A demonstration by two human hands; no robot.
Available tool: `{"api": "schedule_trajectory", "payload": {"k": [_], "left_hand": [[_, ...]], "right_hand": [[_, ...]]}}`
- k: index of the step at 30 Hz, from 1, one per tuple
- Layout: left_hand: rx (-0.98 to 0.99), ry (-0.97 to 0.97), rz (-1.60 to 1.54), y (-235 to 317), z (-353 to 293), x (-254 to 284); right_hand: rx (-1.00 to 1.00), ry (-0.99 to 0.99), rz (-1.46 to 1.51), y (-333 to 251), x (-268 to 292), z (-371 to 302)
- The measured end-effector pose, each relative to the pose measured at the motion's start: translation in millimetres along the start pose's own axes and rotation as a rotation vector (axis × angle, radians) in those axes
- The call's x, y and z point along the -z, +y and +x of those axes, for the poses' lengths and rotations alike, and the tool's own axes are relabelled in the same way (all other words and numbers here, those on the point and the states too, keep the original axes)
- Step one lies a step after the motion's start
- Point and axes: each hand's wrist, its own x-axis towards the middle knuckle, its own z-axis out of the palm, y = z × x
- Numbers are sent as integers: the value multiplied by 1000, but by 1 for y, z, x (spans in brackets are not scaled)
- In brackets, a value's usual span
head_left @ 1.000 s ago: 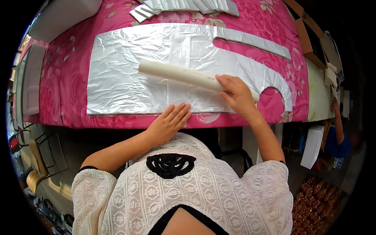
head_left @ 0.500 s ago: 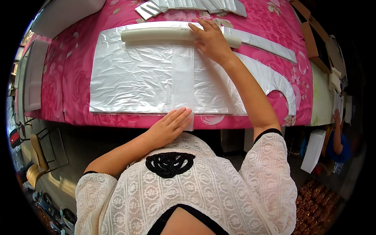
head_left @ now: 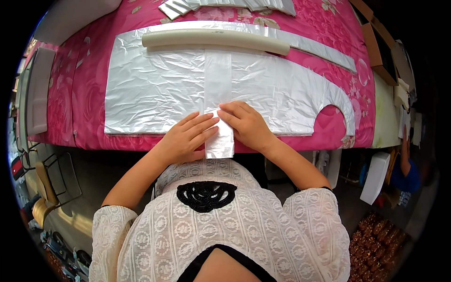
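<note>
A shiny white plastic apron (head_left: pixel 155 89) lies flat, several layers deep, with a curved cut-out at its right end. Down its middle runs a translucent plastic strip (head_left: pixel 218 77), whose near end is a doubled-over flap (head_left: pixel 221 141) hanging past the front edge. My left hand (head_left: pixel 188 135) rests on the flap's left side, fingers stretched out. From the right, my right hand (head_left: pixel 248 123) has its thumb and fingertips closed on the top of the flap. A long off-white roll (head_left: pixel 216 39) lies across the far part of the apron, touched by neither hand.
The table has a pink flowered cloth (head_left: pixel 66 108). Folded white plastic packets (head_left: pixel 235 3) lie in a row at the far edge. White blocky things (head_left: pixel 40 89) stand at the left, and cardboard boxes (head_left: pixel 378 54) at the right. Another person's arm (head_left: pixel 405 155) shows at far right.
My right hand has left the roll and come back toward me to the strip. My left hand has moved up slightly. The strip's near end is now folded over, and the roll lies alone.
</note>
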Motion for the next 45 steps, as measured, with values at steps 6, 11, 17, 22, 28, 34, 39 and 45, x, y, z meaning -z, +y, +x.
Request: {"api": "schedule_trajectory", "payload": {"k": [6, 11, 17, 22, 28, 34, 39, 45], "left_hand": [[226, 41, -6, -13, 10, -10], [860, 214, -558, -15, 39, -1], [345, -43, 178, -13, 40, -17], [376, -117, 278, -17, 35, -29], [339, -33, 262, -24, 46, -22], [176, 17, 342, -47, 47, -22], [19, 53, 139, -25, 28, -8], [179, 50, 62, -3, 15, -8]], "right_hand": [[-76, -8, 25, 3, 9, 0], [-740, -91, 357, 10, 17, 33], [-1079, -270, 648, 28, 27, 60], [-801, -117, 243, 18, 21, 50], [20, 20, -314, 33, 14, 40], [97, -63, -131, 46, 18, 42], [57, -123, 101, 33, 16, 20], [9, 1, 168, 18, 7, 3]]}}
